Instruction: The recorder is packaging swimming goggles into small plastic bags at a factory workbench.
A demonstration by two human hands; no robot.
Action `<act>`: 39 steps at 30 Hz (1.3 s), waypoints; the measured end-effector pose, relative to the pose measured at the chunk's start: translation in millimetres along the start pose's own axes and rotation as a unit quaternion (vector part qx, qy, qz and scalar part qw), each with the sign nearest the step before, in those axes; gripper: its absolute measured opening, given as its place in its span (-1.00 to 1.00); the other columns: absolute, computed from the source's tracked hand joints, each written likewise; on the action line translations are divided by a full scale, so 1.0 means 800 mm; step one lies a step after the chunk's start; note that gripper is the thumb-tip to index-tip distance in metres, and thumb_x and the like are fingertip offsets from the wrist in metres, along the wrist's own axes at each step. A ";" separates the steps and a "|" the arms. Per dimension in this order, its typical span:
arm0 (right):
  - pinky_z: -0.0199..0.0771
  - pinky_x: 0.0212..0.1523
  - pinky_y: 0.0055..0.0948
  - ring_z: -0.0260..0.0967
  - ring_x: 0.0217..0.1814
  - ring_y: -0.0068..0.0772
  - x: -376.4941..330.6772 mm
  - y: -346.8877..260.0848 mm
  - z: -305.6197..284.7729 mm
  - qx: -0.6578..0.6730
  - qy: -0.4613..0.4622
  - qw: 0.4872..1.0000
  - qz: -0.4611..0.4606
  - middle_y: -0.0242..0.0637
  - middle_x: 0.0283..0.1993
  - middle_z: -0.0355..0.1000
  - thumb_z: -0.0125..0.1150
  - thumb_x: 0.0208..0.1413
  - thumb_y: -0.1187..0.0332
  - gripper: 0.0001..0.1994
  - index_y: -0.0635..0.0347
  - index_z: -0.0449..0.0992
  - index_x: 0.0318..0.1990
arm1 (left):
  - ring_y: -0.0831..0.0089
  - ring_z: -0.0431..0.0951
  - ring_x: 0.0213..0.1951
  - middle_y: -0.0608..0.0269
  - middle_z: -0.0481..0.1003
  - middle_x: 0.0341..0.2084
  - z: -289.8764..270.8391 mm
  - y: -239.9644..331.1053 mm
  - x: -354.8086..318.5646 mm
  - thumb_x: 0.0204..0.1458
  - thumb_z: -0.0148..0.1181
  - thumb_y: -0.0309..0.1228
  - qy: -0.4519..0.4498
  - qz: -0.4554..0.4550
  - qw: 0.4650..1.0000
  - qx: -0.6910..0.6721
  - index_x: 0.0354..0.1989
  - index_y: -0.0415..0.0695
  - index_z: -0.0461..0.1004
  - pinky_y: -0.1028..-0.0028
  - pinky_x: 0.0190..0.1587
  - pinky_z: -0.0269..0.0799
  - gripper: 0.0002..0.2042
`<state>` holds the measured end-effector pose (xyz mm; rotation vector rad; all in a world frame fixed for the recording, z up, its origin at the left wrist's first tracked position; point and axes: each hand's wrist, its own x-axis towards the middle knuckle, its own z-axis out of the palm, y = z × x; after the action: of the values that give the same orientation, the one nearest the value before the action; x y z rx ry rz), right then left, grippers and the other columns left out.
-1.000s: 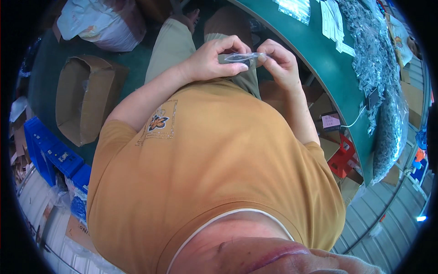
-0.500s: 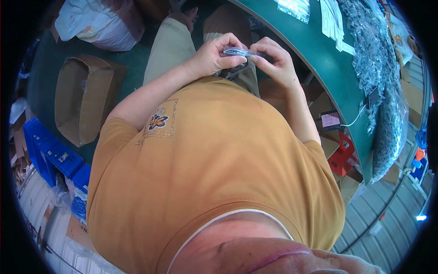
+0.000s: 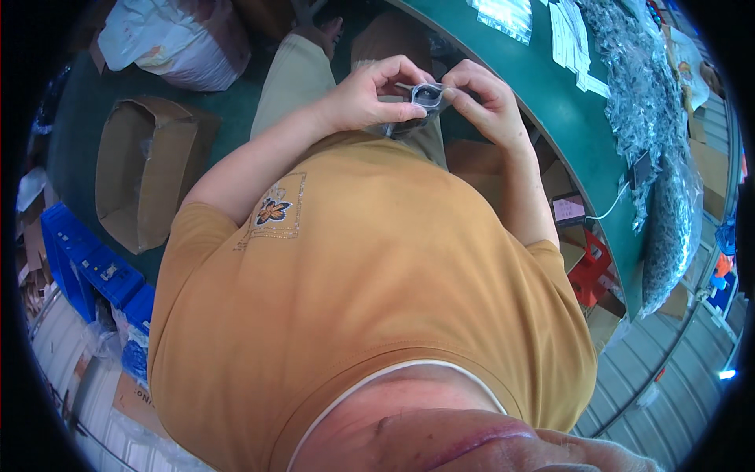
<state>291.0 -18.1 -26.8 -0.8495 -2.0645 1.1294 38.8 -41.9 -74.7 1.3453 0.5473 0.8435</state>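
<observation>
Above my lap, my left hand [image 3: 381, 96] pinches one side of a small clear plastic bag [image 3: 426, 95], thumb below and fingers above. A dark, ring-shaped item shows inside it; I cannot tell exactly what it is. At the bag's other edge, the thumb and forefinger of my right hand [image 3: 486, 104] are closed on the plastic. Just under the hands, partly hidden, more clear wrapped pieces lie on my lap.
At the right curves a green tabletop [image 3: 566, 102] with a heap of small clear packets [image 3: 641, 102], white paper strips [image 3: 572, 43] and clear bags [image 3: 507, 16]. On the left stand an open cardboard box [image 3: 145, 173], a full white plastic bag [image 3: 181, 43] and blue bins [image 3: 98, 263].
The small bag has turned from nearly edge-on to show its face and the dark ring inside. My right hand has shifted slightly to the right; my left hand keeps its hold.
</observation>
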 end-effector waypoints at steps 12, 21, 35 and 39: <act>0.45 -0.12 -0.47 0.43 -0.16 -0.39 0.010 0.009 0.010 0.010 -0.061 0.997 -0.035 -0.32 -0.24 0.46 0.34 0.14 0.47 -0.79 0.23 0.63 -0.05 | 0.52 0.41 0.14 0.25 0.43 0.11 -0.003 -0.023 -0.005 0.16 0.25 -0.54 0.006 -0.028 0.997 -0.072 0.08 -0.13 0.35 0.41 0.24 0.35 -0.67; 0.43 -0.19 -0.41 0.41 -0.21 -0.35 0.008 0.004 0.025 -0.038 0.014 0.998 -0.053 -0.29 -0.26 0.43 0.23 0.24 0.46 -0.91 0.26 0.58 -0.17 | 0.55 0.44 0.08 0.27 0.44 0.08 0.004 -0.018 -0.007 0.19 0.23 -0.49 0.003 -0.001 0.997 -0.072 0.06 -0.15 0.37 0.40 0.21 0.37 -0.71; 0.40 -0.24 -0.36 0.40 -0.26 -0.25 0.011 -0.025 0.009 -0.096 -0.055 0.993 -0.034 -0.26 -0.31 0.40 0.22 0.25 0.42 -0.88 0.22 0.58 -0.13 | 0.26 0.62 -0.06 0.11 0.62 -0.14 0.008 0.032 -0.016 0.20 0.21 -0.50 0.096 0.156 0.921 0.343 -0.17 -0.22 0.55 0.37 0.02 0.51 -0.90; 0.40 -0.23 -0.39 0.39 -0.26 -0.30 0.005 -0.019 0.009 -0.061 -0.062 0.996 -0.013 -0.28 -0.31 0.41 0.22 0.27 0.40 -0.87 0.21 0.60 -0.12 | 0.26 0.61 -0.09 0.11 0.60 -0.18 0.006 0.036 -0.020 0.23 0.17 -0.49 0.083 0.134 0.918 0.365 -0.16 -0.24 0.53 0.41 0.02 0.50 -0.90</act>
<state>279.3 -25.1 -15.6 -0.8253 -2.2589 1.0751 27.1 -57.4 -48.0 2.0774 0.8778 1.0311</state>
